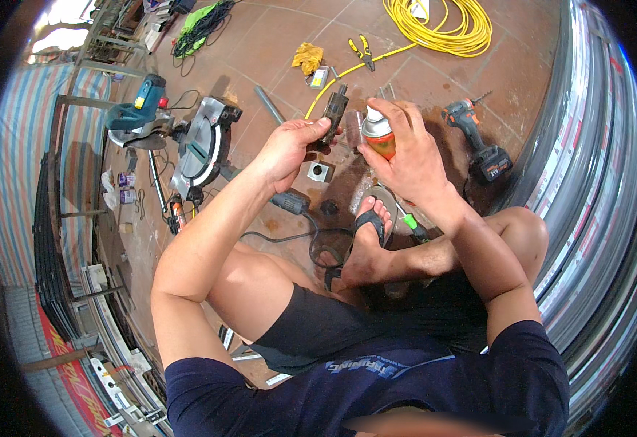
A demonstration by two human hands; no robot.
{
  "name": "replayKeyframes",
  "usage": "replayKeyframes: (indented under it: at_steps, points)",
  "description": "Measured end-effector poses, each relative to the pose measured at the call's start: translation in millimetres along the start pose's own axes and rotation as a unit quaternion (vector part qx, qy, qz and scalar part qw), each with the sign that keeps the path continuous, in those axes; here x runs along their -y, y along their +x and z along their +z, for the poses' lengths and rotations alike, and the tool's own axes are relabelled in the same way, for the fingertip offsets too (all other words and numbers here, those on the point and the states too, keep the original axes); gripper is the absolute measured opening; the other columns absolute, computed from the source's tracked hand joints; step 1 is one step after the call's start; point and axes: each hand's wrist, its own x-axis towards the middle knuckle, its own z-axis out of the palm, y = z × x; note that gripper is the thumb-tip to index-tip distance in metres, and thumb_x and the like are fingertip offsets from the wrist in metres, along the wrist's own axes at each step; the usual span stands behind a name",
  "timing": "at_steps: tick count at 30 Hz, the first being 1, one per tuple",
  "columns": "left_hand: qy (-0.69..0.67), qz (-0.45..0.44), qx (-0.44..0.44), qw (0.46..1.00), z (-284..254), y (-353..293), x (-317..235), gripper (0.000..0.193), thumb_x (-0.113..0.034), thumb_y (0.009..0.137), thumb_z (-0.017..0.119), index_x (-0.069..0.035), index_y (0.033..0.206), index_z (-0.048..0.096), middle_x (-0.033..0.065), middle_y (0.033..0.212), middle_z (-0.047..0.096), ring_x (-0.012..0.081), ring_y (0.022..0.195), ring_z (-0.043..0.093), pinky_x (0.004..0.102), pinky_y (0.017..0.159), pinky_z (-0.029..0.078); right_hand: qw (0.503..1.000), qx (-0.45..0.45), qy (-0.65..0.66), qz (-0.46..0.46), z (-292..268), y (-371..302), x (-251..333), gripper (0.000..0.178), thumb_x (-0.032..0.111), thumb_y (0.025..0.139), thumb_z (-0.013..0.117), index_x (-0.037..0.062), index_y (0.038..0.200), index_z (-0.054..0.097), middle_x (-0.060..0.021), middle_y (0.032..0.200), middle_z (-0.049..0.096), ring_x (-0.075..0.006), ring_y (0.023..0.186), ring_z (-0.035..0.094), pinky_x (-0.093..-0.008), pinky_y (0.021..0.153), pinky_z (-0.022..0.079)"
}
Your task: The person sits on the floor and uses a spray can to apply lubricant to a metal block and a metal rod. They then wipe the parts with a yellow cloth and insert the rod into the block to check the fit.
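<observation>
My left hand (289,149) is closed around a dark, greasy-looking cylindrical metal part (337,108), tilted with its narrow end pointing away from me. Close by on the right, my right hand (414,156) grips an orange spray can (378,137) with a white top, its index finger over the nozzle. The can's top and the metal part are a small gap apart. On the floor below my hands sits a small metal block (320,171) with a round hole. A dark corded power tool (289,202) lies nearer to me. Beside my sandalled foot (369,233) is a green-handled screwdriver (414,226).
A cordless drill (487,162) lies to the right, before stacked long metal profiles (588,218). At left stands a mitre saw (203,149). Farther off are a coiled yellow hose (471,49), pliers (363,53) and a crumpled yellow cloth-like item (307,57).
</observation>
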Motion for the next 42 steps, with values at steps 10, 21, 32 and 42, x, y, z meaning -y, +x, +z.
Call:
replayKeyframes:
  at_steps: [10,21,32,42]
  points:
    - [-0.095,0.058,0.064,0.992,-8,16,5,0.04,-0.037,0.118,0.061,-0.002,0.133,0.073,0.0084,0.114,0.081,0.017,0.102,0.073,0.0362,0.096,0.057,0.998,0.047,0.034,-0.022,2,-6,7,0.075,0.019,0.088,0.09,0.0156,0.154,0.056,-0.0203,0.138,0.061,-0.0455,0.122,0.069,-0.052,0.098,0.061]
    - [-0.134,0.072,0.042,0.988,-16,28,14,0.031,-0.027,0.116,0.064,-0.006,0.138,0.07,0.009,0.126,0.079,0.0224,0.116,0.075,0.0414,0.106,0.055,0.998,0.066,0.013,-0.016,1,-4,6,0.071,0.023,0.09,0.089,0.0227,0.154,0.059,-0.0205,0.138,0.06,-0.0452,0.117,0.072,-0.0508,0.094,0.065]
    - [-0.156,0.075,0.031,0.984,-17,29,15,0.03,-0.025,0.116,0.065,-0.007,0.139,0.068,0.0093,0.128,0.077,0.0208,0.12,0.073,0.0446,0.109,0.054,0.998,0.053,-0.005,-0.023,-2,-2,7,0.075,0.02,0.087,0.091,0.0162,0.153,0.057,-0.0179,0.135,0.062,-0.0426,0.119,0.071,-0.0495,0.095,0.063]
    - [-0.044,0.07,0.034,0.996,-11,25,13,0.039,-0.029,0.115,0.063,-0.004,0.144,0.07,0.0068,0.129,0.079,0.0158,0.12,0.071,0.0358,0.102,0.051,0.999,-0.003,0.015,-0.037,-3,1,5,0.074,0.018,0.088,0.091,0.0135,0.153,0.055,-0.0198,0.137,0.061,-0.0436,0.12,0.07,-0.0504,0.095,0.062]
